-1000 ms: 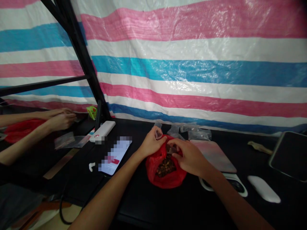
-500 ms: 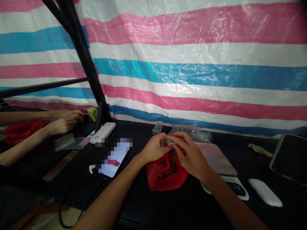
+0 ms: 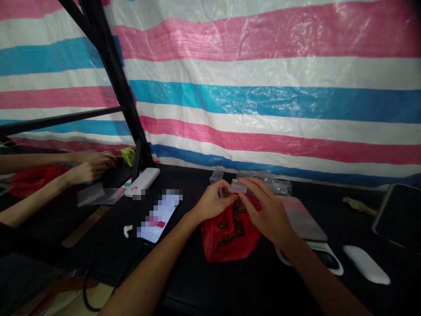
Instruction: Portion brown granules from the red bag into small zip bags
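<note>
Over a red plastic bag (image 3: 230, 252), my left hand (image 3: 212, 202) closes round a small clear plastic bag (image 3: 225, 192) whose mouth looks rounded, with something brown showing in it. My right hand (image 3: 266, 208) pinches a clear ridged strip (image 3: 239, 186) beside that mouth. It looks like part of the same small bag, but I cannot tell whether the two are joined. Below both hands the red bag lies open, and small dark brown pieces (image 3: 232, 237) fill its middle. Part of its far rim is hidden by my fingers.
A small scale (image 3: 304, 219) stands right of my right hand, near a white case (image 3: 366, 264) and a dark-screened device (image 3: 399, 217). Clear bags (image 3: 281, 186) lie behind. Leftward are a phone (image 3: 161, 219), an earbud (image 3: 127, 231), a power bank (image 3: 144, 182) and another person's hands (image 3: 94, 164).
My hands have drawn slightly apart. The small clear bag's rounded mouth and the ridged strip now show separately between my fingers. The red bag stays nearly in place.
</note>
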Tool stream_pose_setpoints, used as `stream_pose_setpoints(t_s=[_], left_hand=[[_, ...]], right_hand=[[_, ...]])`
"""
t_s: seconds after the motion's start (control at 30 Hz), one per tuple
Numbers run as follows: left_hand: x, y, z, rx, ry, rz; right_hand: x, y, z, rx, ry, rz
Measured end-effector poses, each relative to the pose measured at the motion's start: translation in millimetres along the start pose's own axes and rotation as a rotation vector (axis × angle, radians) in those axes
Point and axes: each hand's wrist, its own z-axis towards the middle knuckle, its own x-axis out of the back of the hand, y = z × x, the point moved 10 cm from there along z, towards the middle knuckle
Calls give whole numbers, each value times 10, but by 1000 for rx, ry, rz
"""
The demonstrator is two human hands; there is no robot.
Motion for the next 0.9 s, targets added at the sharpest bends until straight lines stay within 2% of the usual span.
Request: stream_pose_setpoints(t_s=[0.1,0.17,0.37,0.47,0.53,0.7,0.77,0.9], left_hand=[[210,54,29,-30,177,-23],[334,72,30,-38,283,-50],[270,9,55,-20,246,-124],[369,-61,23,-1,334,-22],[426,-89,8,17,350,103],[441,-162,-8,120,204,297],[366,-189,-26,161,75,301],[97,-232,-112,195,-251,245]], right_hand=[[63,35,17,-68,0,-32],[4,26,21,-64,-89,-52],[-350,-7,-100,-6,-446,-104],[-462,-2,-176,12,-544,-119],[-498,43,-203,-5,-572,-152],[-509,251,-234,-100,-567,-303],[-506,324,-248,-125,-557,-364],[-491,394,-247,-148,-538,-410]])
